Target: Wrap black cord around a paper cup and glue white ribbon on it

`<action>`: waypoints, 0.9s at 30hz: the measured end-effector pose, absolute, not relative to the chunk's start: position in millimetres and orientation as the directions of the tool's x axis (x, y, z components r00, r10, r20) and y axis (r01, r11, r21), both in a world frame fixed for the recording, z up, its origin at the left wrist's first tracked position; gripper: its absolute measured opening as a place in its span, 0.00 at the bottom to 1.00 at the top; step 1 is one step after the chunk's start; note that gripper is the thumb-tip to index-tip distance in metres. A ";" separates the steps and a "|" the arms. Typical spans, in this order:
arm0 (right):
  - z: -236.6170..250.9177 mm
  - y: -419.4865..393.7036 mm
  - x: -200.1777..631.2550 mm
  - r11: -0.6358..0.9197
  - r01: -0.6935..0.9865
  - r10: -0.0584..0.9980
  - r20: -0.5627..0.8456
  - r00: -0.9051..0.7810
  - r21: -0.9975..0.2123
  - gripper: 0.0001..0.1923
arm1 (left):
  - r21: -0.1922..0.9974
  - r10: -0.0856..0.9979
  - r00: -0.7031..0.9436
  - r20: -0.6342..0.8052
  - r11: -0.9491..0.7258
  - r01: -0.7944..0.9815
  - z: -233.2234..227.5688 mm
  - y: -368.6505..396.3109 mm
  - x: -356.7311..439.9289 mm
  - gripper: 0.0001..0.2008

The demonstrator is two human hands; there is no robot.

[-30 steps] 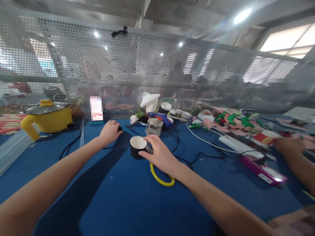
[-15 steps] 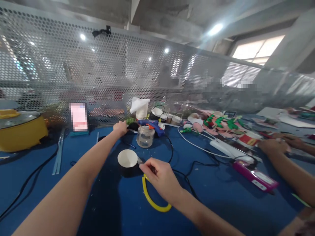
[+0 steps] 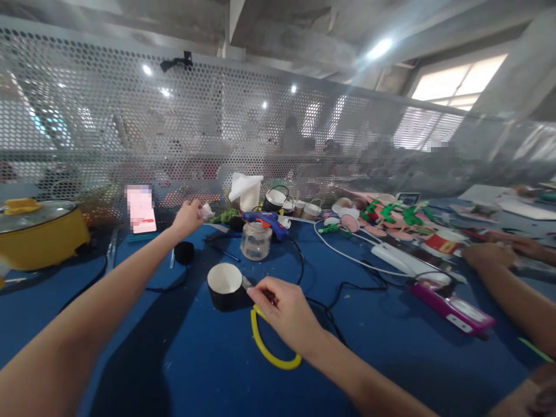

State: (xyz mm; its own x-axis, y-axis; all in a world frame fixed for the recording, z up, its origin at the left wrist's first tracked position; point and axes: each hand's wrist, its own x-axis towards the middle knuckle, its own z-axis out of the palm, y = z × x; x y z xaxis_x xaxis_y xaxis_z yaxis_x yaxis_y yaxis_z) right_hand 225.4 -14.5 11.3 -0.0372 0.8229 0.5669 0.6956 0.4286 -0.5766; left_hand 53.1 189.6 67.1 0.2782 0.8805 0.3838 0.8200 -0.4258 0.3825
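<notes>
Pinching a round black cup with a white inside (image 3: 225,284) by its short grey tab (image 3: 246,282), on the flat blue table (image 3: 226,365), with the right hand (image 3: 282,307), thumb and finger together. Reaching over a bendy yellow tube (image 3: 278,364) with that hand. Holding a crumpled white tissue (image 3: 206,212) in the left hand (image 3: 187,216), further back.

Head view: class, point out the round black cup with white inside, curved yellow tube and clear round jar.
Round black cup (image 3: 225,282): head view, on its white interior.
Curved yellow tube (image 3: 282,365): head view, on its lower bend.
Clear round jar (image 3: 256,243): head view, on its front wall.
</notes>
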 end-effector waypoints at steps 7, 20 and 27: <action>14.8 -14.1 228.7 0.441 0.640 0.796 0.603 0.045 -0.630 0.09 | 0.823 0.899 0.285 0.333 -0.424 0.377 89.4 106.7 -1.3 0.13; 8.9 -47.1 193.2 0.652 0.580 0.757 0.382 -0.529 -0.488 0.25 | 0.895 0.504 0.837 -0.212 -0.244 0.373 61.5 6.3 -9.7 0.11; -2.8 -45.4 188.0 0.599 0.766 0.795 0.066 -0.603 -0.233 0.07 | 0.726 0.592 0.790 -0.158 -0.472 0.499 52.7 3.1 -17.1 0.08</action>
